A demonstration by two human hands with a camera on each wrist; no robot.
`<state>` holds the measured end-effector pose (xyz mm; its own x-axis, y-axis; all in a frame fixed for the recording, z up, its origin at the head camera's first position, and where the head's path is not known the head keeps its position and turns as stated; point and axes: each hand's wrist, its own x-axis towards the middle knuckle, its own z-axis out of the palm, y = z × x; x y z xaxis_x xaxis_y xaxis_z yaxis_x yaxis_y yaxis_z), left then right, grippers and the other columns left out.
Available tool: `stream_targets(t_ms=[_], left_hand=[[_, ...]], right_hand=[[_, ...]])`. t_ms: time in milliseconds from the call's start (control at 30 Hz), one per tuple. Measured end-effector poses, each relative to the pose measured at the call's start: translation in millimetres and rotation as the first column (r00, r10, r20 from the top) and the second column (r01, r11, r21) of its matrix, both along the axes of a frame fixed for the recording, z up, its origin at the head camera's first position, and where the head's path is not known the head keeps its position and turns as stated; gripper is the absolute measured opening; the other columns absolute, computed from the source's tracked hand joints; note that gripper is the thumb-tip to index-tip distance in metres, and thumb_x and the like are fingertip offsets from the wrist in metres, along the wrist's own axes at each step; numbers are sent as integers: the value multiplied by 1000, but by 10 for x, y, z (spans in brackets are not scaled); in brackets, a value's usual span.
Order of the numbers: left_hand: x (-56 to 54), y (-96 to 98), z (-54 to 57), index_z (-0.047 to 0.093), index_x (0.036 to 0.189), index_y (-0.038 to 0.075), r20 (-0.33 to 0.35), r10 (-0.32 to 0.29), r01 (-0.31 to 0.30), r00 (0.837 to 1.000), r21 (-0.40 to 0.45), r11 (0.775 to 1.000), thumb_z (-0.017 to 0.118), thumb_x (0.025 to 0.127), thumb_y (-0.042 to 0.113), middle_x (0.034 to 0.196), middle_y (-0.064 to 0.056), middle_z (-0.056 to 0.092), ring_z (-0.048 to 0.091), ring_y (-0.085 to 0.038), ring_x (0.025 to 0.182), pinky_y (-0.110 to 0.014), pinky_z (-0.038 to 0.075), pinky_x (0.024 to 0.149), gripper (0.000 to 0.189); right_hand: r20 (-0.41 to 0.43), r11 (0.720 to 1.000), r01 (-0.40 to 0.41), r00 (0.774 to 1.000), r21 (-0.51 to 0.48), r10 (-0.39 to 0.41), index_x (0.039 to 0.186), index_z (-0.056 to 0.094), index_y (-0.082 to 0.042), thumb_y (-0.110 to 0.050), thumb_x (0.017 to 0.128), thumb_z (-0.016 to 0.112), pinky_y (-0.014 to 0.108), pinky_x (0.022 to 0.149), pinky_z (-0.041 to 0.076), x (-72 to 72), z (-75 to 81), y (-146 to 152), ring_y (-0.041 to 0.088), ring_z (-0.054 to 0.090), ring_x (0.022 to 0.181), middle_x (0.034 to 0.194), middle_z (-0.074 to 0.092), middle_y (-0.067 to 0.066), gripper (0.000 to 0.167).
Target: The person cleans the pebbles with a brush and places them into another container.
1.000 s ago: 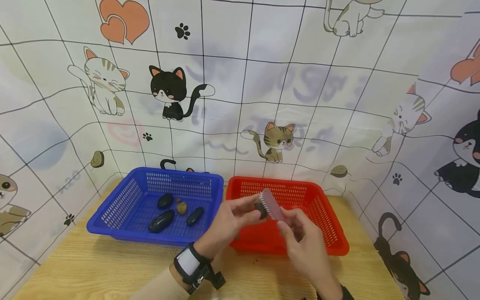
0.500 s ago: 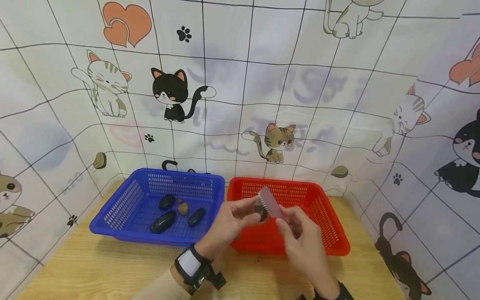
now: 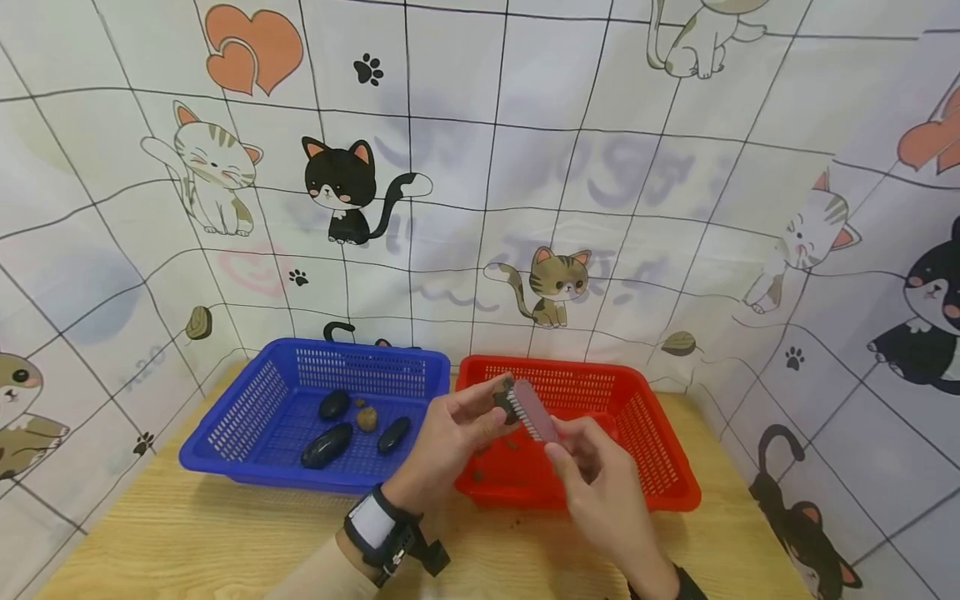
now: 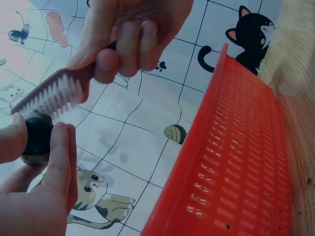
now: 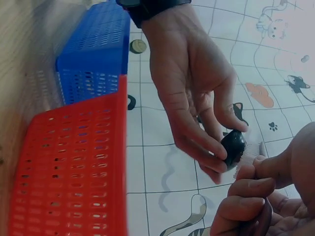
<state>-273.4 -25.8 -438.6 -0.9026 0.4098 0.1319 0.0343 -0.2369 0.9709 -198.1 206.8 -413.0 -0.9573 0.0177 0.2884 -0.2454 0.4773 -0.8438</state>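
Over the red basket [image 3: 663, 417], my left hand [image 3: 446, 437] pinches a dark, rounded stone [image 4: 38, 136] between thumb and fingers. Brownish dirt shows on part of the stone in the head view. A brush [image 3: 534, 410] with a mauve back and white bristles is gripped by its handle in my right hand [image 3: 607, 487]. Its bristles meet the stone's upper side in the left wrist view. From the right wrist camera, the stone's face looks black and shiny, and the fingers hide much of the brush.
A blue basket [image 3: 217, 465] stands left of the red one, holding several black stones [image 3: 327, 445] and a small tan lump [image 3: 367, 419]. Brown crumbs [image 3: 480, 475] lie in the red basket, with specks on the wooden table [image 3: 510, 554]. A cat-print sheet [image 3: 465, 167] rises behind.
Both hands have shifted slightly left with the stone and brush. The stone is turned, showing a browner side, and more brown crumbs show in the red basket.
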Motion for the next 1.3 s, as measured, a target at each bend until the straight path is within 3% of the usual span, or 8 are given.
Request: stream_targets(t_ms=[133, 233, 433, 667, 800, 933, 1100, 1300], left_hand=[[2, 21, -14, 60, 172, 26, -12, -44, 44, 999, 3, 999, 75, 116, 26, 164, -11, 73, 79, -43, 139, -44, 63, 123, 57], [11, 38, -24, 59, 172, 25, -26, -56, 56, 998, 10, 998, 73, 117, 26, 166, -12, 71, 80, -42, 139, -42, 64, 122, 57], [18, 57, -49, 57, 173, 19, 59, -16, 11, 998, 95, 995, 75, 116, 23, 171, -17, 65, 72, -38, 151, -40, 61, 123, 60], [13, 88, -88, 56, 173, 17, 105, 17, -27, 994, 92, 995, 76, 115, 22, 171, -17, 65, 74, -36, 149, -37, 61, 123, 62], [16, 98, -83, 58, 173, 18, 92, 3, -9, 996, 66, 998, 77, 115, 24, 171, -15, 66, 75, -37, 147, -38, 62, 123, 61], [25, 85, -65, 58, 172, 18, 106, 6, -16, 994, 95, 995, 77, 114, 22, 173, -16, 64, 73, -38, 150, -41, 61, 124, 61], [9, 74, -62, 58, 172, 16, 147, 54, -71, 988, 115, 991, 76, 115, 19, 172, -20, 64, 73, -39, 150, -41, 61, 122, 61], [-21, 103, -82, 57, 173, 14, 185, 86, -105, 979, 96, 990, 77, 114, 21, 170, -21, 65, 77, -36, 145, -38, 62, 121, 62]], right_hand=[[-58, 1000, -1, 998, 12, 1, 138, 77, -13, -10, 108, 83, 24, 74, 62, -94, 21, -24, 16, 71, 84, 103, 82, 7, 30], [-31, 1000, 6, 999, -6, -7, 139, 77, -10, -11, 110, 80, 23, 78, 65, -148, 35, -14, 17, 74, 87, 110, 85, 10, 29], [53, 998, 14, 999, -69, -10, 132, 79, -8, -8, 109, 80, 21, 77, 64, -134, -33, -4, 14, 73, 81, 101, 84, 12, 23], [7, 995, -33, 999, -98, 34, 134, 78, -11, -9, 108, 82, 24, 63, 54, -135, -74, -89, 15, 66, 72, 92, 77, 11, 26], [-24, 997, -14, 1000, -73, 12, 135, 77, -9, -10, 110, 81, 22, 73, 62, -218, -52, -83, 20, 73, 82, 104, 85, 11, 25], [10, 999, 14, 1000, -46, -13, 133, 77, -7, -10, 111, 80, 20, 83, 65, -247, -60, -58, 23, 78, 90, 108, 87, 12, 23], [53, 998, 10, 999, -60, -7, 132, 77, -9, -7, 109, 80, 23, 75, 62, -209, -92, -81, 21, 74, 83, 97, 82, 10, 23], [12, 998, -33, 999, -56, 34, 136, 76, -12, -10, 110, 81, 24, 63, 52, -239, -83, -146, 17, 67, 76, 96, 80, 9, 26]])
